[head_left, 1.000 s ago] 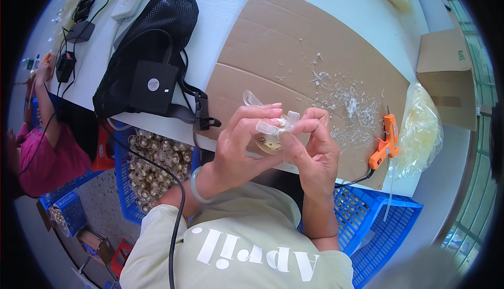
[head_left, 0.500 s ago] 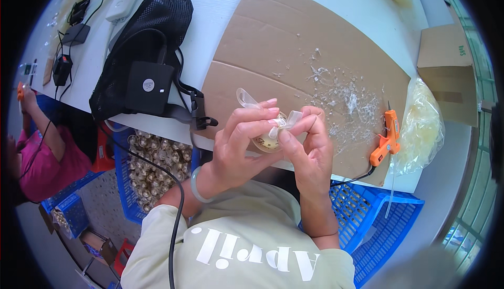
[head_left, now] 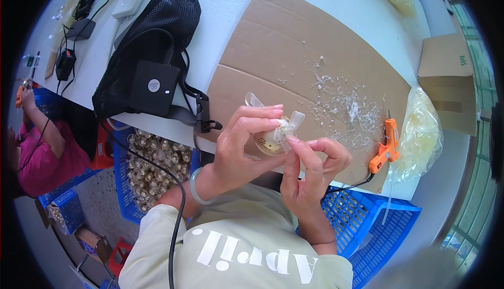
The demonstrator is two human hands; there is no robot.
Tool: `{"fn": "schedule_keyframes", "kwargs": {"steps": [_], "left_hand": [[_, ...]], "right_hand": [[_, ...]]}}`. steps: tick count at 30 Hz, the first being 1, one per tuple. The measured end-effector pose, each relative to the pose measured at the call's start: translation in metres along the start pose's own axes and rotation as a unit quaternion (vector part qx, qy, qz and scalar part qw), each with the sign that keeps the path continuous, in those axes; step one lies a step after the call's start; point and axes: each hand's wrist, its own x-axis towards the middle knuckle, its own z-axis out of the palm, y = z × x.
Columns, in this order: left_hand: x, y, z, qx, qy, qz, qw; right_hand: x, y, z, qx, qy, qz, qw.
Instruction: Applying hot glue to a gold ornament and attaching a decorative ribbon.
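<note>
A clear round bauble [head_left: 269,145] with gold printing is held over the near edge of the cardboard by my left hand [head_left: 239,142], its fingers closed round the top. Tied at the bauble's neck is a sheer whitish ribbon [head_left: 296,123]. One ribbon loop stands up to the right, and another pokes out left beyond my left fingers. My right hand [head_left: 314,171] is closed in a pinch at the lower right of the bow, against a ribbon end. Its fingertips partly cover that end.
An orange glue gun [head_left: 386,146] lies on the cardboard sheet [head_left: 273,42], beside white glue strands [head_left: 352,107]. A black mesh bag [head_left: 157,26] is at left. Blue baskets [head_left: 123,184], one full of baubles [head_left: 157,165], flank me. A co-worker [head_left: 47,142] sits far left.
My right hand has shifted down and right from the bow's knot, its fingers curling more. The right ribbon loop now stands freer. My left hand keeps hold of the bauble.
</note>
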Motion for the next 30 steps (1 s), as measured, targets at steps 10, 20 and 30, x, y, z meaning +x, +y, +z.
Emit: {"fn": "schedule_keyframes", "kwargs": {"steps": [10, 20, 30], "left_hand": [[-0.002, -0.0019, -0.0041, -0.009, -0.022, 0.016, 1.0], [-0.0015, -0.0025, -0.0034, -0.033, 0.007, 0.011, 0.999], [-0.0025, -0.0031, -0.0043, -0.05, 0.002, 0.016, 0.999]], "right_hand": [[0.0061, -0.004, 0.0014, 0.003, -0.022, 0.0, 1.0], [0.0054, -0.0066, 0.0022, 0.013, -0.012, 0.016, 1.0], [0.007, -0.0068, 0.0019, 0.018, -0.027, 0.013, 0.999]]}}
